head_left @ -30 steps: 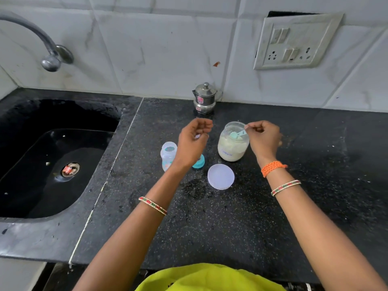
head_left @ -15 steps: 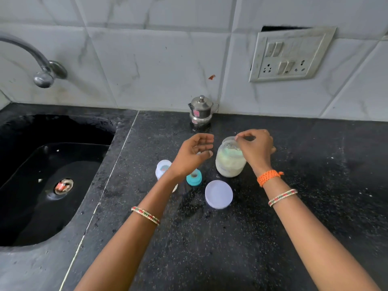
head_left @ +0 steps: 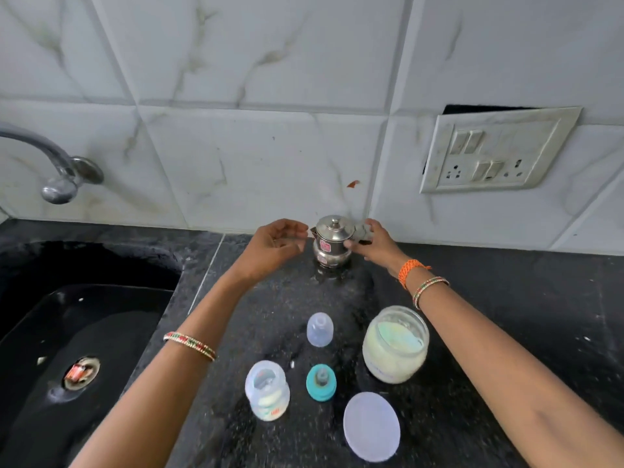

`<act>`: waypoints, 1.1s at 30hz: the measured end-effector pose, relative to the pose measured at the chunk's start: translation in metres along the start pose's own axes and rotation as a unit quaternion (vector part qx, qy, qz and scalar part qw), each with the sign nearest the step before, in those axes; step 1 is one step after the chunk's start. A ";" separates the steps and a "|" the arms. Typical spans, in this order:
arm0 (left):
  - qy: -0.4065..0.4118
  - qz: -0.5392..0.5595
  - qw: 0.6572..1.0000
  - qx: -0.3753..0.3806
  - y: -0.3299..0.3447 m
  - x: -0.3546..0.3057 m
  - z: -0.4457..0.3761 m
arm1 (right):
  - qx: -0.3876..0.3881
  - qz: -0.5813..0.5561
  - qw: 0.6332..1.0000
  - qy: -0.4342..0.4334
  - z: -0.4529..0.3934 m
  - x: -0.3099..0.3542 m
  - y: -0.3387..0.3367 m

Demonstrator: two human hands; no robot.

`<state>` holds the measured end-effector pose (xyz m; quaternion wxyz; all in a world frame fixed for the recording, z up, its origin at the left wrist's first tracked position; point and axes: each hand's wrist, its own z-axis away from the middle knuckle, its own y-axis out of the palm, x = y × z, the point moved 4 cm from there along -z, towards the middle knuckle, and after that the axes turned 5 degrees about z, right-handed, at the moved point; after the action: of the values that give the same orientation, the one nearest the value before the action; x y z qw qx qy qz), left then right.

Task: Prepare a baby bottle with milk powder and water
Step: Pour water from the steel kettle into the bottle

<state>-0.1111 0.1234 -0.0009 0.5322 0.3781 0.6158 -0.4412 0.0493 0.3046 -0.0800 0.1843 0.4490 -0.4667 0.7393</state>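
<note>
Bottle (head_left: 267, 390) holds powder; both hands left jar (head_left: 395, 344). Right hand (head_left: 366, 243) now grips kettle (head_left: 331, 240), left hand (head_left: 273, 246) open beside: water next.

The right hand (head_left: 369, 243) is covering the handle side of the steel pot (head_left: 332, 241) at the desk's back edge, so whether its fingers are closing round the handle is staying unclear. The left hand (head_left: 273, 249) is blurring beside the pot; contact cannot be told. The tap (head_left: 50, 163) and sink (head_left: 30, 383) are running off the left edge, and both forearms off the bottom. The pot's red label is reading too small
</note>
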 end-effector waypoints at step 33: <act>-0.049 -0.096 0.992 -0.061 0.010 0.117 0.209 | 0.047 0.043 0.985 -0.160 0.219 0.090 -0.009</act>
<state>-0.0521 -0.0717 -0.1273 0.5386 0.2619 0.6483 -0.4701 0.1158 0.1085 0.0356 0.0538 0.5492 -0.4737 0.6863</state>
